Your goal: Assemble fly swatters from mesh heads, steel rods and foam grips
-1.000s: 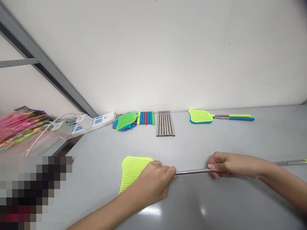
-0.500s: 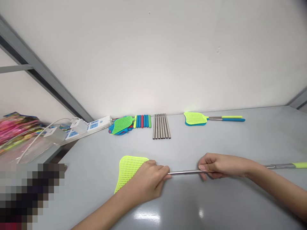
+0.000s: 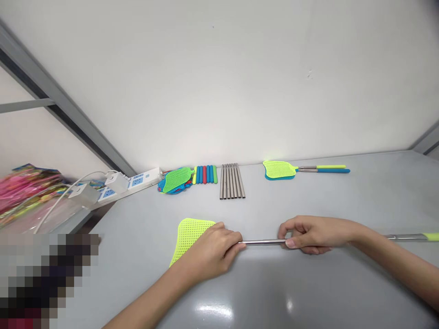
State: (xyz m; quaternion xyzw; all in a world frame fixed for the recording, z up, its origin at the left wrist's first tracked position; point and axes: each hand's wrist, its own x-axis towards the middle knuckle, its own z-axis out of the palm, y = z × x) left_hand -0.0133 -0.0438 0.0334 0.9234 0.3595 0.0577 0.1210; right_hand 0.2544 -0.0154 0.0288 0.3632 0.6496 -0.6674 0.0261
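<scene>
A fly swatter with a yellow-green perforated head (image 3: 192,235) is held crosswise low over the grey table. My left hand (image 3: 217,246) is closed around its neck next to the head, covering the joint. Farther along, my right hand (image 3: 312,234) pinches the steel telescopic shaft (image 3: 262,242) between thumb and fingers, its index finger curled above the rod. Bare shaft shows between the two hands. Past my right wrist, the shaft runs on to a yellow-green grip (image 3: 432,236) at the right edge of view.
Along the wall lie stacked swatter heads (image 3: 176,180), a row of coloured grips (image 3: 205,174), several steel rods (image 3: 232,182) and two whole swatters (image 3: 279,170). A power strip (image 3: 137,180) with plugged-in adapters and cables sits at left, near bagged colourful items (image 3: 29,189).
The swatter and my left hand have shifted slightly up in view. My right thumb now lies across the shaft, with the index finger lifted above it.
</scene>
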